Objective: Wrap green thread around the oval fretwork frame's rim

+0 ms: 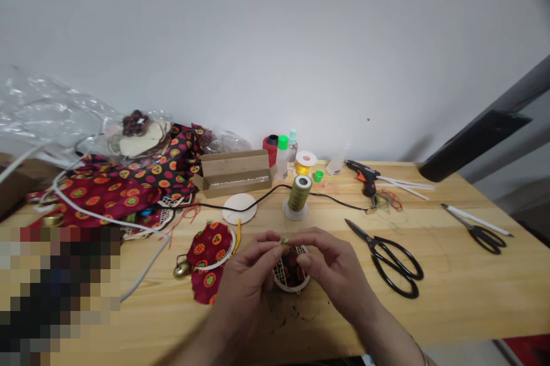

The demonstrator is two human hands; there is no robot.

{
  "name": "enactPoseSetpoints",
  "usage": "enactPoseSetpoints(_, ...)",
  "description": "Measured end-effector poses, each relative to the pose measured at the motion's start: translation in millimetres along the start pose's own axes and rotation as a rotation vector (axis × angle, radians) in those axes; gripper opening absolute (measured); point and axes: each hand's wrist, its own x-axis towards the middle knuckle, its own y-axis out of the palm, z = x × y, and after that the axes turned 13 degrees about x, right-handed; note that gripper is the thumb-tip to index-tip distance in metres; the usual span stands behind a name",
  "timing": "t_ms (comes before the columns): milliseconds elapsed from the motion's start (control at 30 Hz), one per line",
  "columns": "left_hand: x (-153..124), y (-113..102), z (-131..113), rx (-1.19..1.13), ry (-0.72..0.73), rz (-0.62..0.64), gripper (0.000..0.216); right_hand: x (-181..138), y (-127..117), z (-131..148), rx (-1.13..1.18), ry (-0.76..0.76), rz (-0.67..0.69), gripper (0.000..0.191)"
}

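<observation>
My left hand [253, 271] and my right hand [333, 266] meet over the table in front of me, fingers closed. Between their fingertips is a small pale greenish piece [284, 240], too small to name, perhaps with thread. Just below the fingers is a round, white-rimmed lattice piece [296, 287] with dark patterned fabric inside; the hands partly cover it. Left of my left hand lies maroon flower-patterned fabric [210, 244] with a white curved rim and a brass bell [183, 268]. A spool of olive thread [299, 194] stands upright beyond my hands.
Large black scissors [387, 263] lie open at right, with smaller scissors [483, 237] farther off. A glue gun [365, 176], an open cardboard box [236, 174], a green-capped bottle [282, 158] and a white disc [239, 209] lie farther back. Patterned fabric [116, 183] piles up left.
</observation>
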Motion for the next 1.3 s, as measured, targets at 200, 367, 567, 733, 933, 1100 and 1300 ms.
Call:
enactPoseSetpoints(200,-0.1,0.2,2.1,-0.006,0.022,0.026,0.013,0.0,3.3,-12.3,0.071,0.208,-0.059,0.021)
enactPoseSetpoints(367,-0.9,0.6,1.3,0.056,0.027,0.031,0.014,1.8,5.8,-8.6,0.25,0.311,-0.132,0.021)
enactPoseSetpoints(567,-2.3,1.1,-0.3,0.053,0.018,0.047,0.013,0.7,6.3,-6.8,0.538,0.41,-0.076,0.026)
enactPoseSetpoints(733,-3.6,2.2,-2.3,0.029,0.025,0.045,0.013,0.0,6.3,-10.3,0.578,0.422,-0.047,0.027)
enactPoseSetpoints(933,-2.8,0.9,2.2,0.015,0.026,0.07,0.013,1.1,5.8,-8.2,0.502,0.379,-0.098,0.029)
enactPoseSetpoints(1100,-2.6,0.4,2.9,0.03,0.036,0.067,0.011,0.9,4.6,-8.1,0.477,0.345,-0.135,0.027)
enactPoseSetpoints(1300,-2.8,0.9,0.9,0.015,0.033,0.063,0.011,0.7,3.3,-10.2,0.463,0.348,-0.159,0.024)
